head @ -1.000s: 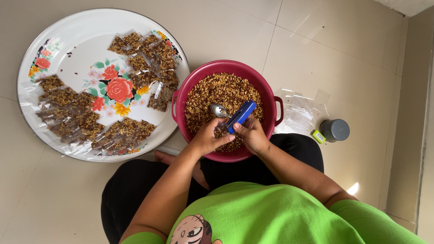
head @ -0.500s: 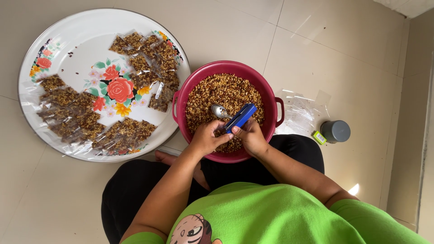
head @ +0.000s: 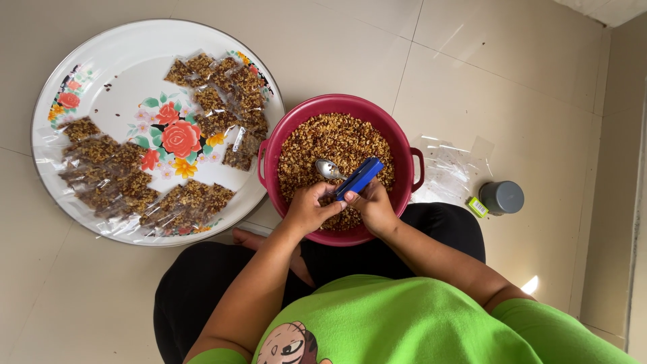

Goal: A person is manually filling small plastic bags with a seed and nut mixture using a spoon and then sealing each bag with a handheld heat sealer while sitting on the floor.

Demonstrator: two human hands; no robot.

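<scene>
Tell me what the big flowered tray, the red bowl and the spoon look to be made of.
Flowered tray: probably enamelled metal; glossy white face, thin dark rim.
Red bowl: likely plastic; even matte colour, moulded side handles.
Spoon: metal, polished; it mirrors the light.

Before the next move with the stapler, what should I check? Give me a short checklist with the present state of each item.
1. Right hand holds the blue stapler: ok.
2. Left hand pinches the small bag at the stapler's mouth: cannot tell, the bag is hidden.
3. Hands are over the red bowl, so spills fall in: ok.
4. Spoon rests in the mix, out of the way: ok.
5. Tray has bare room for another bag: ok.
</scene>
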